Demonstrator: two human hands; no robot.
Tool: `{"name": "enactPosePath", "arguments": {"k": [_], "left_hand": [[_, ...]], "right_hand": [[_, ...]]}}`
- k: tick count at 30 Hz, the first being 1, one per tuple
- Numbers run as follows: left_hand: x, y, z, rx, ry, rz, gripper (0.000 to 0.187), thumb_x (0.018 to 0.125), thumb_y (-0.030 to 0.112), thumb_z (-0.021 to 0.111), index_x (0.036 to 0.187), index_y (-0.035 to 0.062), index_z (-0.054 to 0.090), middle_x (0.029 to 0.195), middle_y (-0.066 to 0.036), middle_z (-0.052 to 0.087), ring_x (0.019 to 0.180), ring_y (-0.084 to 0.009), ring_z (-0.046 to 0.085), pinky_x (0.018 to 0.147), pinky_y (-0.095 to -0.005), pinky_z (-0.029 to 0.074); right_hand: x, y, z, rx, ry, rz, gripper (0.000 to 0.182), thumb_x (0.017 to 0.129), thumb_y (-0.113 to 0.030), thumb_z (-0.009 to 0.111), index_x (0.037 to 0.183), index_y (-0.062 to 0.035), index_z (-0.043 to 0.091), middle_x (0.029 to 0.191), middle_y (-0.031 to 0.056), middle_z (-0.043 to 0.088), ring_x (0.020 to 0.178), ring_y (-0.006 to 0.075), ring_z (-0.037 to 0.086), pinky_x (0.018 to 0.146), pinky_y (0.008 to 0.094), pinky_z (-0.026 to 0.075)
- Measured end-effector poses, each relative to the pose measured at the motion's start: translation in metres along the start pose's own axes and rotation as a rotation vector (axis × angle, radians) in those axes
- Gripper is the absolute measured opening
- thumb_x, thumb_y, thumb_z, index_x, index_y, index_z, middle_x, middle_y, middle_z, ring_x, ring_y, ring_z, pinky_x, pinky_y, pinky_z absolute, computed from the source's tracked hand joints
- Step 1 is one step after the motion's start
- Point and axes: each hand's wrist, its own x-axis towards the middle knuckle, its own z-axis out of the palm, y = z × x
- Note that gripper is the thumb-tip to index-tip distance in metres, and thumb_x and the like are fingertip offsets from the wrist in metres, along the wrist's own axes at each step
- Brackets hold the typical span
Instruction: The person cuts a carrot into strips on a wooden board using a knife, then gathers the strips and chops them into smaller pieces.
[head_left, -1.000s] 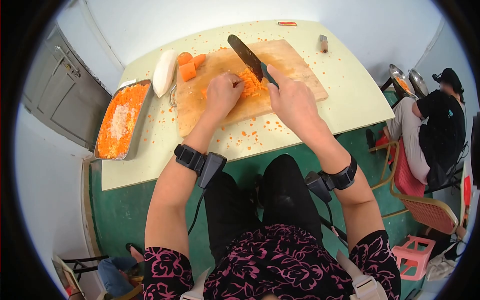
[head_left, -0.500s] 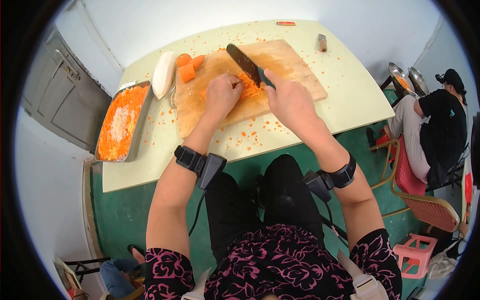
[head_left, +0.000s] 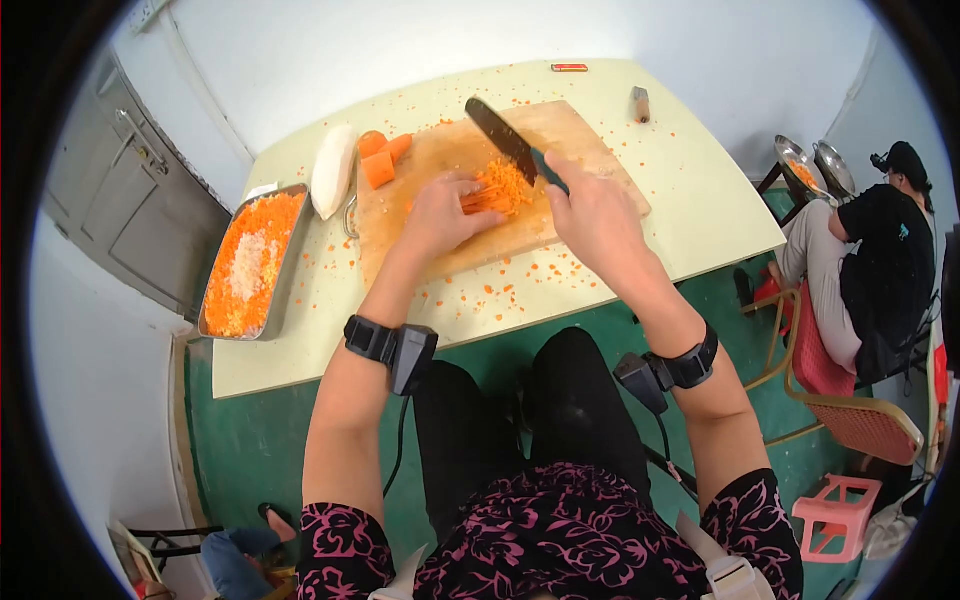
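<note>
A metal tray (head_left: 287, 283) of orange and pale shreds is set at the table's left, beside a peeled white root (head_left: 333, 171). On the cutting board (head_left: 592, 148), carrot pieces (head_left: 378, 169) are placed near its far left corner. Cut carrot strips (head_left: 505, 188) are loosely cupped by the half-open left hand (head_left: 445, 213). The knife's (head_left: 503, 130) handle is gripped by the closed right hand (head_left: 598, 212).

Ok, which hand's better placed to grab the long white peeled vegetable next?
Probably the left hand: it's nearer the vegetable and only touches orange shreds, while the right hand grips the dark-bladed knife.
</note>
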Motion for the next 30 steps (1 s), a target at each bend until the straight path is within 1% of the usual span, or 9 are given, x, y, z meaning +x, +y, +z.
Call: {"name": "enactPosePath", "arguments": {"k": [1,4,7,10,16,22,25,28,30], "left_hand": [[-0.001,-0.001,0.001,0.036,0.024,0.060,0.035,0.070,0.023,0.072,0.091,-0.0041,0.066,0.096,-0.016,0.065,0.083,-0.0301,0.062,0.074,-0.0331,0.049],[0.000,0.008,-0.001,0.015,-0.044,-0.023,0.033,0.069,0.020,0.073,0.092,-0.0028,0.067,0.098,-0.015,0.065,0.085,-0.0295,0.062,0.077,-0.0329,0.049],[-0.001,0.002,0.006,0.026,0.007,0.013,0.030,0.071,0.018,0.072,0.092,-0.0024,0.067,0.099,-0.016,0.064,0.086,-0.0292,0.062,0.077,-0.0334,0.049],[-0.002,0.002,0.008,0.022,0.002,-0.024,0.027,0.072,0.017,0.071,0.091,-0.0018,0.067,0.100,-0.016,0.064,0.086,-0.0288,0.062,0.077,-0.0331,0.049],[-0.003,-0.003,0.012,0.028,0.032,0.041,0.021,0.077,0.015,0.063,0.090,-0.0017,0.067,0.096,-0.017,0.064,0.089,-0.0313,0.060,0.077,-0.0361,0.048],[-0.003,-0.006,0.015,0.081,0.066,0.099,0.020,0.078,0.013,0.063,0.092,-0.0008,0.067,0.099,-0.015,0.064,0.085,-0.0287,0.062,0.075,-0.0329,0.049],[-0.002,-0.008,0.017,-0.095,0.053,-0.048,0.018,0.077,0.012,0.064,0.090,-0.0003,0.068,0.097,-0.015,0.065,0.081,-0.0259,0.063,0.073,-0.0307,0.049],[-0.001,0.000,0.015,-0.160,0.056,-0.229,0.017,0.076,0.012,0.066,0.088,-0.0002,0.068,0.094,-0.014,0.066,0.076,-0.0236,0.064,0.069,-0.0287,0.050],[0.000,0.004,0.013,-0.123,0.055,-0.259,0.017,0.075,0.012,0.067,0.086,0.0000,0.068,0.090,-0.014,0.067,0.073,-0.0232,0.065,0.067,-0.0288,0.050]], "right_hand": [[-0.002,0.002,0.001,0.002,-0.014,-0.002,0.034,0.082,-0.013,0.054,0.114,0.0003,0.054,0.066,0.0197,0.061,0.065,0.0343,0.061,0.061,0.0428,0.048],[-0.008,0.005,0.016,-0.037,-0.069,-0.013,0.035,0.082,-0.012,0.055,0.115,-0.0001,0.053,0.068,0.0203,0.061,0.066,0.0344,0.061,0.060,0.0432,0.048],[0.000,0.004,0.005,0.000,-0.094,0.012,0.036,0.082,-0.013,0.055,0.116,-0.0002,0.052,0.071,0.0202,0.062,0.066,0.0345,0.061,0.061,0.0433,0.049],[0.000,-0.006,-0.006,0.023,-0.023,0.021,0.036,0.082,-0.013,0.056,0.115,-0.0002,0.053,0.072,0.0196,0.062,0.067,0.0345,0.062,0.062,0.0429,0.049],[-0.002,-0.001,0.006,0.003,-0.111,0.015,0.036,0.081,-0.012,0.055,0.115,0.0005,0.053,0.070,0.0191,0.062,0.066,0.0345,0.061,0.061,0.0432,0.049],[-0.006,-0.003,0.015,-0.024,-0.091,-0.030,0.036,0.081,-0.011,0.055,0.115,0.0016,0.053,0.069,0.0190,0.061,0.065,0.0339,0.061,0.060,0.0415,0.049],[-0.001,-0.006,0.003,0.018,-0.118,0.003,0.035,0.081,-0.010,0.053,0.115,0.0018,0.053,0.067,0.0186,0.061,0.064,0.0338,0.061,0.058,0.0412,0.049],[-0.004,-0.011,0.001,0.046,0.011,-0.042,0.034,0.082,-0.010,0.052,0.114,0.0015,0.054,0.067,0.0188,0.060,0.064,0.0343,0.061,0.057,0.0414,0.049],[-0.008,-0.008,0.016,-0.003,-0.017,-0.066,0.034,0.083,-0.011,0.052,0.114,0.0013,0.053,0.068,0.0189,0.060,0.064,0.0343,0.061,0.057,0.0417,0.049]]}}
